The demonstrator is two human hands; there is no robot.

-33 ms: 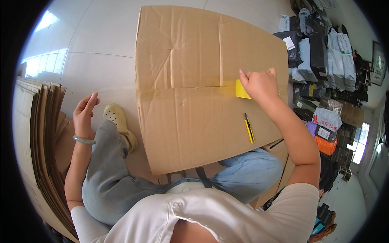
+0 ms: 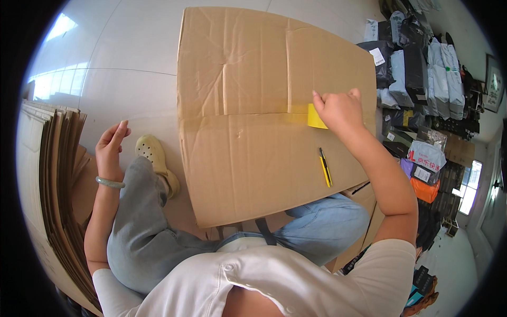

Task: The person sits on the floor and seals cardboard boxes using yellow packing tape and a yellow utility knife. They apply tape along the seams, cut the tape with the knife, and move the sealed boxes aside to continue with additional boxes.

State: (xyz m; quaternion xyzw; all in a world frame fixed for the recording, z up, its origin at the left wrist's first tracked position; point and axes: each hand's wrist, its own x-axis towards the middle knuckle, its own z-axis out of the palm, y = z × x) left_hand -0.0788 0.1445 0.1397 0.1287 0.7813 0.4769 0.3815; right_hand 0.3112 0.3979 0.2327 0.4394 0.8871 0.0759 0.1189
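A large flattened-looking cardboard box [image 2: 237,169] lies in front of me, with a seam running across its middle. My right hand [image 2: 340,110] is closed round a yellow tape roll [image 2: 317,117] above the seam, toward the box's right side. From the roll a see-through strip of tape [image 2: 253,108] runs left along the seam, faint and glossy. Off the box's left edge, my left hand [image 2: 112,148] pinches the strip's far end between thumb and fingers. A yellow and black utility knife [image 2: 325,168] rests on the cardboard below my right hand.
Flat cardboard sheets [image 2: 58,174] stand stacked at my left. At the right, many wrapped parcels [image 2: 406,68] are piled up, some in grey, black or orange bags. My foot in a pale yellow clog [image 2: 151,153] is beside the box, on the tiled floor [image 2: 127,47].
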